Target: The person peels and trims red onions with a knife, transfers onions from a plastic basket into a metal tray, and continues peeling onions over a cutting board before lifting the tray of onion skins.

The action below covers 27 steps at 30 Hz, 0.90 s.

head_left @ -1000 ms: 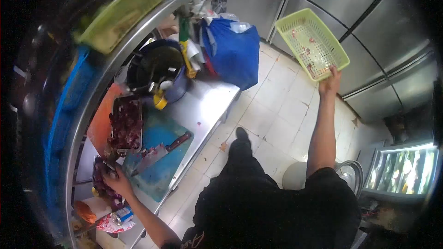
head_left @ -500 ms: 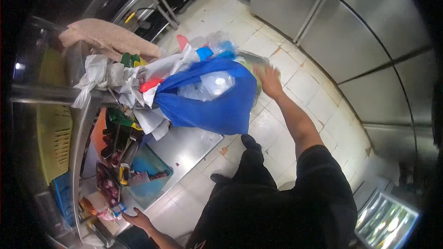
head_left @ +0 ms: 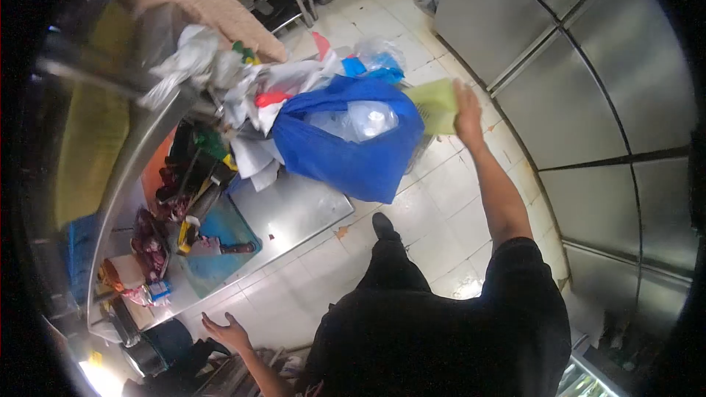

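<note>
My right hand (head_left: 468, 114), slightly blurred, is at the right edge of a flat yellow-green panel (head_left: 434, 105) with dark marks. It seems to grip that edge; part of the panel is hidden behind a blue bag (head_left: 331, 165). The bag hangs gaping, with clear plastic and something white inside. Low at the left, my left hand (head_left: 229, 334) is held in the air with fingers apart, holding nothing. Nearest to it are a dark pot (head_left: 158, 345) and the steel counter. On the counter a knife (head_left: 237, 248) lies on a blue cutting board (head_left: 209, 268).
White plastic bags (head_left: 193, 59) and a beige towel (head_left: 209, 11) crowd the rail at upper left. Dark red pieces (head_left: 149, 242) lie near the board. The steel counter (head_left: 294, 209) has a front edge. Steel cabinet doors (head_left: 596, 103) line the right side of the tiled floor (head_left: 441, 213).
The view has shifted. My right hand has moved away from the blue bag, and more of the yellow-green panel shows beside it. My left hand is now farther from the counter items.
</note>
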{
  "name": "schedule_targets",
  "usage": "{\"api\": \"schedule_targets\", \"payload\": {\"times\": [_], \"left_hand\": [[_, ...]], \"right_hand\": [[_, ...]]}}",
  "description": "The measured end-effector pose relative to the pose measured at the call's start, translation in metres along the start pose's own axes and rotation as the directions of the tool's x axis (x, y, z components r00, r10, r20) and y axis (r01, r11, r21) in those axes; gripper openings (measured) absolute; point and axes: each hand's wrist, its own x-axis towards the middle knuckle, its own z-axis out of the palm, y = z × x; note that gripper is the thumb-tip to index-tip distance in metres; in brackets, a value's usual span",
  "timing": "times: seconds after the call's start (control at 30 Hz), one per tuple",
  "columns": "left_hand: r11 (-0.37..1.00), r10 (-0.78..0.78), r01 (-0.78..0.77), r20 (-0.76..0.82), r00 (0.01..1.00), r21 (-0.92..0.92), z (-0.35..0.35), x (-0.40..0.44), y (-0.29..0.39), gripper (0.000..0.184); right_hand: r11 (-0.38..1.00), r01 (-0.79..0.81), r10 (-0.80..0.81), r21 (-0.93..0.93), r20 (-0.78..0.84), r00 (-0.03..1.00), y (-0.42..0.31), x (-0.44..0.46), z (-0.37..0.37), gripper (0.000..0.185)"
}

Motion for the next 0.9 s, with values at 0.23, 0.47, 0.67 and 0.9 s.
{"api": "schedule_targets", "payload": {"times": [0.23,0.47,0.67,0.9], "left_hand": [[0.962,-0.106,0.117,0.059,0.993,-0.246,0.016,-0.065,-0.032,0.063],[0.475,-0.069,0.413,0.435,0.898,-0.777,0.011,-0.122,-0.054,0.053],[-0.131,0.264,0.297,0.256,0.93,-0.946,-0.097,-0.135,-0.008,0.078],[-0.548,-0.24,0.054,0.219,0.946,-0.834,-0.148,-0.183,-0.095,0.066]], "right_hand": [[0.277,-0.659,0.723,0.699,0.301,0.623,-0.069,-0.013,-0.204,0.041],[0.538,-0.334,0.301,0.774,0.194,0.934,-0.066,-0.063,-0.302,0.054],[0.582,-0.278,-0.329,0.764,0.534,0.779,-0.364,-0.17,-0.23,0.055],[0.199,0.661,-0.889,0.724,-0.151,0.433,-0.542,-0.328,-0.184,0.055]]}}
